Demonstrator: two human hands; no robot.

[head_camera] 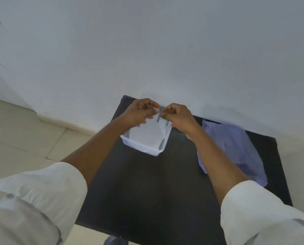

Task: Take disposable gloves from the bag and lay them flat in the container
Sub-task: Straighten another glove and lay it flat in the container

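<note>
A clear plastic container (139, 143) stands on the black table (151, 188) near its far edge. Both hands hover just above its far side. My left hand (139, 112) and my right hand (178, 117) each pinch a corner of a thin transparent disposable glove (161, 126), which hangs between them down into the container. The glove is nearly see-through and its outline is hard to make out. The pale purple bag (236, 149) lies flat on the table to the right of the container, apart from both hands.
A white wall (147, 50) rises directly behind the table's far edge. Beige floor tiles (24, 135) lie to the left. White rolled sleeves cover both upper arms at the bottom of the view.
</note>
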